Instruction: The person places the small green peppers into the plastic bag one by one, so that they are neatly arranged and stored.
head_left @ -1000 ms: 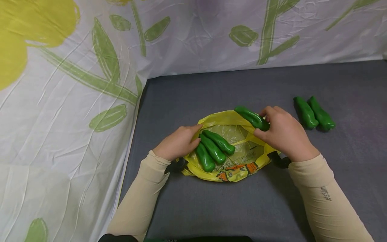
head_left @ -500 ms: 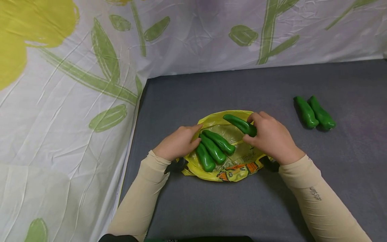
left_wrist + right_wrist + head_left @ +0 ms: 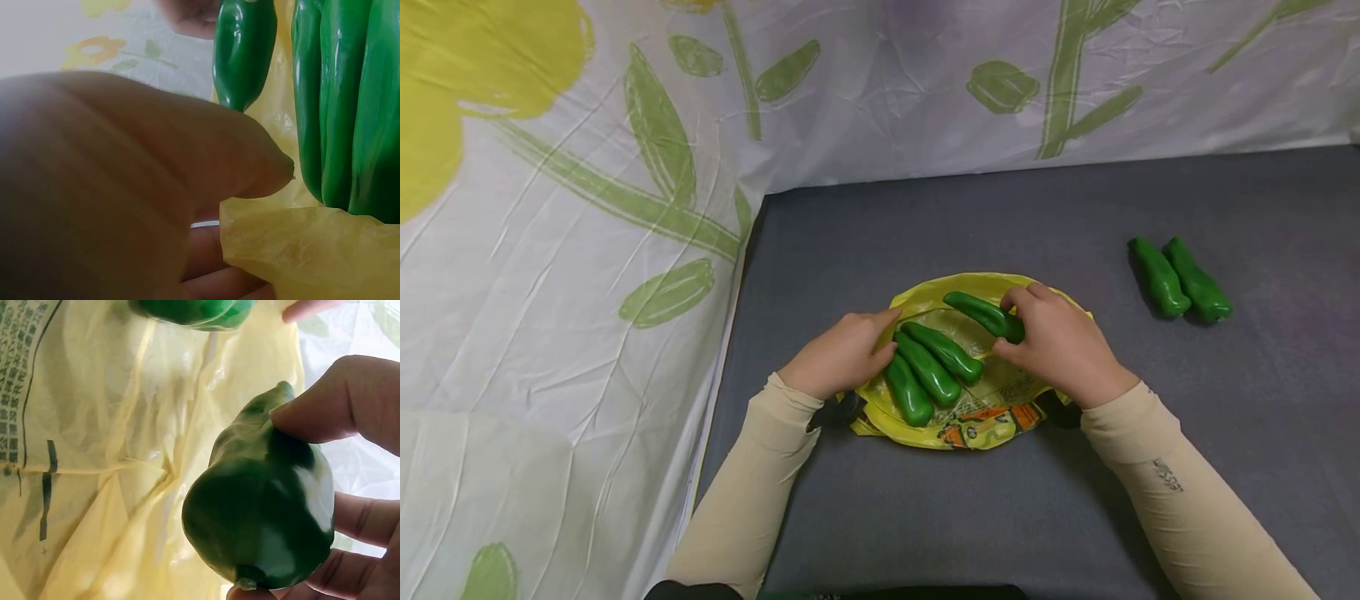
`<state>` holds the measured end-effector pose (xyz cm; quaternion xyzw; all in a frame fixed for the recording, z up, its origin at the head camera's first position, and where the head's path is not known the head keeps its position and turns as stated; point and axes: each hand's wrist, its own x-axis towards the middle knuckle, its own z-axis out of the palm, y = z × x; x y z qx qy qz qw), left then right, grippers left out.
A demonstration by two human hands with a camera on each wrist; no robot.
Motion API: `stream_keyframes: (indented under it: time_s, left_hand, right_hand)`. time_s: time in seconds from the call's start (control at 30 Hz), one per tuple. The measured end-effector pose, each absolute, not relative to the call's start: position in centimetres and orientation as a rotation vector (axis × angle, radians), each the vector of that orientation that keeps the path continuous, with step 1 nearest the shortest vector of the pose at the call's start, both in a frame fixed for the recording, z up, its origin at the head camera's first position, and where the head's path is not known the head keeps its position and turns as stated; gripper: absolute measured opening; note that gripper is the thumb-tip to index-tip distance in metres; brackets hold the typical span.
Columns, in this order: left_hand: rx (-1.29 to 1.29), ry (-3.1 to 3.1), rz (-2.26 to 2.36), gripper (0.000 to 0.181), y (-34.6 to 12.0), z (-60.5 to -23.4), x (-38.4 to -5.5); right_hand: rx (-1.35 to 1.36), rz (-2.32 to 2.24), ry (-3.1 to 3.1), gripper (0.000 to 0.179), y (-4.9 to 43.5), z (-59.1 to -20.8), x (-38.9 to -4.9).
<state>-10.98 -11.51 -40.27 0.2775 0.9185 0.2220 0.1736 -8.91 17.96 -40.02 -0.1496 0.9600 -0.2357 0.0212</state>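
Note:
A yellow plastic bag [image 3: 928, 293] lies on the grey table with its mouth spread wide. My left hand [image 3: 841, 357] holds the bag's left rim, thumb inside and fingers outside in the left wrist view. Beside that thumb, three green peppers [image 3: 929, 369] lie side by side in the bag. Over the right part of the opening, my right hand [image 3: 1062, 346] grips another green pepper [image 3: 981, 314] between thumb and fingers. In the right wrist view this pepper [image 3: 256, 512] points its blunt, stemmed end at the camera, with the bag's printed plastic [image 3: 87, 412] behind it.
Two more green peppers [image 3: 1159, 279] lie close together on the table to the right. White cloth [image 3: 880, 108] printed with flowers and leaves hangs along the back and left of the grey table [image 3: 880, 225].
My right hand has moved left and slightly down with its pepper, from the bag's right rim to over the opening. The left hand, the bag and the other peppers have stayed put.

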Motion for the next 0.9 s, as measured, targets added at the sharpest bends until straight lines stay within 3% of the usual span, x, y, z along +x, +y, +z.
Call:
stream_keyframes:
  time_s: [0.9]
  left_hand:
    - [0.812,2.615,0.627,0.054,-11.5,-40.1,-10.9]
  right_hand:
    - [-0.611,-0.768,2.899,0.038,16.8,-42.7,-9.6]
